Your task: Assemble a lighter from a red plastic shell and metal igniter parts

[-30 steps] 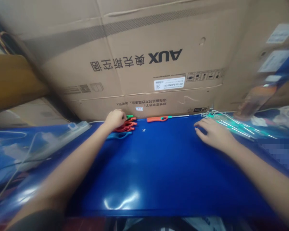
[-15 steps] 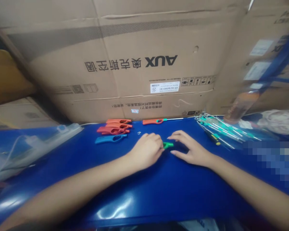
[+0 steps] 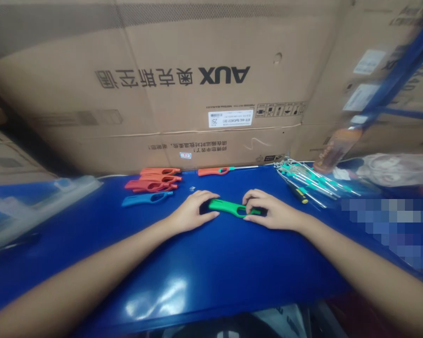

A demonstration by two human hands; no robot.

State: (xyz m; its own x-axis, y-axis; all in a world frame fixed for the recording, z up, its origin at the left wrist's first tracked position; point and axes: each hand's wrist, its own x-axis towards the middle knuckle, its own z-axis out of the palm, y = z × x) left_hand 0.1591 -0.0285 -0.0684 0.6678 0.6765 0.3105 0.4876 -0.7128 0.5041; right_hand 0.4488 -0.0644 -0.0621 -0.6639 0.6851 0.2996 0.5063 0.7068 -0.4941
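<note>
A green lighter casing (image 3: pixel 227 206) with an oval trigger opening lies over the blue table in the middle of the head view. My right hand (image 3: pixel 273 210) has its thumb and fingers closed round the casing's right end, by the opening. At the other end, my left hand (image 3: pixel 190 211) is open, thumb and fingers spread on either side of the casing without gripping it. Left of it are several orange lighter casings (image 3: pixel 155 180) and a blue casing (image 3: pixel 148 199). Farther back lies an orange lighter (image 3: pixel 213 172) with a green trigger and a metal tube.
Metal rods with green parts (image 3: pixel 306 176) are heaped at the back right, beside a yellow-and-black screwdriver handle (image 3: pixel 299 193). A bottle (image 3: pixel 338 149) and a plastic bag (image 3: pixel 401 169) stand behind. A cardboard box (image 3: pixel 155 103) walls the back; a power strip (image 3: pixel 70 202) lies left.
My left hand has loosened its grip on the green casing and drawn left, uncovering it. My right hand has closed on the casing's right end. The camera view has shifted slightly.
</note>
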